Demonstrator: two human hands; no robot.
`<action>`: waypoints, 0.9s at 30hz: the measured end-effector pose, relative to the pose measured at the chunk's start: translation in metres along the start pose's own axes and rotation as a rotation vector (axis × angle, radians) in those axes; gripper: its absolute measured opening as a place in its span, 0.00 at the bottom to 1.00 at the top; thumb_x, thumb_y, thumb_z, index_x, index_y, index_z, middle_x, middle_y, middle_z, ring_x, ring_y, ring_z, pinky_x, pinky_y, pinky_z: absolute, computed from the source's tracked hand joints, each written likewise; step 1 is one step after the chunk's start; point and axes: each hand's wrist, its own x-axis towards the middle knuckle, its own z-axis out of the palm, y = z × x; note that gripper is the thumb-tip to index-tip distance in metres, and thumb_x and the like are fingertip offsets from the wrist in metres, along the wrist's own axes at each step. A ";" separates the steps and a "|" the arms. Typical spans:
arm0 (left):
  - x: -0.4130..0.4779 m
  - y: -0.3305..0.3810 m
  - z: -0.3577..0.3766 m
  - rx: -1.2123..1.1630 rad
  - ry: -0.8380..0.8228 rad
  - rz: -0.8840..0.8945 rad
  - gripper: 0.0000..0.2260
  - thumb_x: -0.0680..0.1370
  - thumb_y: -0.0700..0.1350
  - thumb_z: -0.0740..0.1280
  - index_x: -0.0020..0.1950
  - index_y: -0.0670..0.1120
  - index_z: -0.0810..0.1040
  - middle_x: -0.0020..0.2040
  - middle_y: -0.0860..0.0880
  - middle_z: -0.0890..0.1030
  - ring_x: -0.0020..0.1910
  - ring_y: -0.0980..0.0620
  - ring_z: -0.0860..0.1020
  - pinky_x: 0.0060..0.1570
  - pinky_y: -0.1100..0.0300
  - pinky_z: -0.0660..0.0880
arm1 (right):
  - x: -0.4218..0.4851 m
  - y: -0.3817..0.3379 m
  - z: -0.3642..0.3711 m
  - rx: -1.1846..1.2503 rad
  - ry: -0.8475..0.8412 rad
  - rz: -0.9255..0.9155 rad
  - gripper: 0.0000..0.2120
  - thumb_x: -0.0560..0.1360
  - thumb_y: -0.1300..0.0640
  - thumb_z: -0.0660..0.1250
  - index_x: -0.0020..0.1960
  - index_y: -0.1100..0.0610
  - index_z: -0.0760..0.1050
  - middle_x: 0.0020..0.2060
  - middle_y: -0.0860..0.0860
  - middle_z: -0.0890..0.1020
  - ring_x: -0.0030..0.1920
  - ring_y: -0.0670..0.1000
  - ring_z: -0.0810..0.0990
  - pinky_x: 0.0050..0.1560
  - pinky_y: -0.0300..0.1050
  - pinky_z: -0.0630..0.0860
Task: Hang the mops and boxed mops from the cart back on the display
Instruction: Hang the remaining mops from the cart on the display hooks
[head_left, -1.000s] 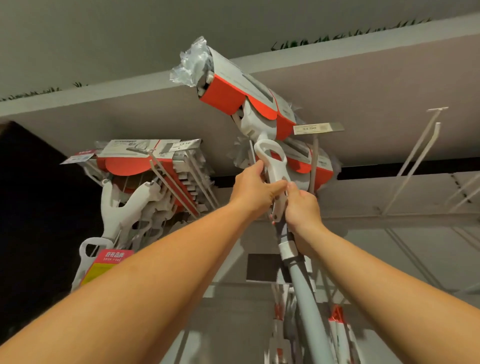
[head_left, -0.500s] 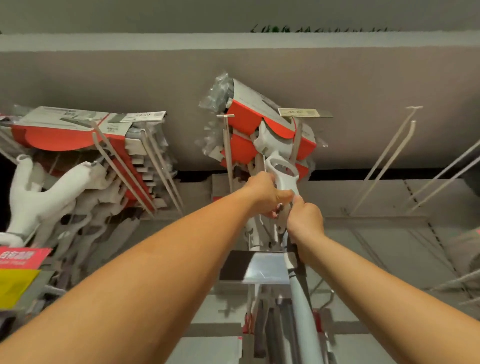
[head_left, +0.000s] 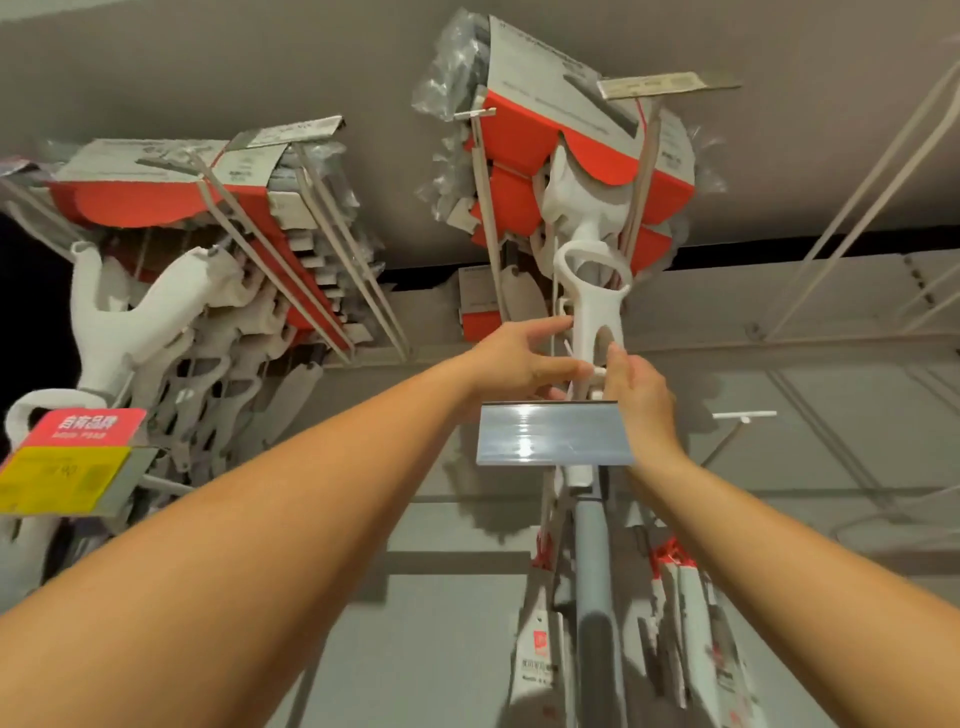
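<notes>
The mop (head_left: 592, 306) hangs high in the middle of the display, its red-and-grey carded head up among others of its kind between two pegs. The right peg (head_left: 644, 171) carries a price tag at its tip. Just how the head catches on the pegs cannot be told. The mop's white looped neck points down toward the hands, and its grey pole (head_left: 592, 551) runs on below, passing behind a clear label strip (head_left: 553, 434).

The left hand (head_left: 519, 358) is at the left side of the neck. Its grip is wide: the fingers are spread, the tips at the plastic and the thumb stretched under it, closed on nothing. The right hand (head_left: 636, 395) is at the right side, fingers straight, with the fingertips (head_left: 615, 353) touching the neck. Its grip too is loose and holds nothing.

To the left, a packed row of mops (head_left: 182, 234) fills its own pegs, with a red and yellow sign (head_left: 67, 462) in front. To the right stand bare pegs (head_left: 857, 182). Lower down, packaged goods (head_left: 540, 649) hang beside the pole.
</notes>
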 end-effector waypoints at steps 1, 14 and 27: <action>-0.006 0.000 0.001 0.028 0.031 0.014 0.30 0.76 0.43 0.71 0.75 0.49 0.64 0.44 0.53 0.82 0.37 0.60 0.82 0.40 0.70 0.77 | -0.005 0.002 -0.006 -0.019 -0.011 -0.018 0.18 0.83 0.49 0.50 0.48 0.59 0.72 0.40 0.52 0.74 0.44 0.54 0.71 0.42 0.45 0.62; -0.135 -0.008 0.001 0.726 0.132 -0.474 0.16 0.76 0.45 0.67 0.63 0.48 0.78 0.58 0.45 0.80 0.53 0.45 0.78 0.49 0.58 0.72 | -0.092 -0.007 -0.072 -0.473 -0.391 0.003 0.11 0.78 0.55 0.56 0.54 0.59 0.71 0.51 0.60 0.78 0.51 0.63 0.76 0.51 0.54 0.76; -0.253 0.016 0.067 0.851 -0.276 -0.430 0.15 0.77 0.51 0.65 0.60 0.46 0.79 0.58 0.46 0.80 0.57 0.44 0.77 0.55 0.54 0.74 | -0.209 -0.061 -0.139 -1.054 -0.859 0.113 0.08 0.75 0.61 0.60 0.37 0.60 0.70 0.36 0.55 0.75 0.30 0.52 0.73 0.31 0.43 0.72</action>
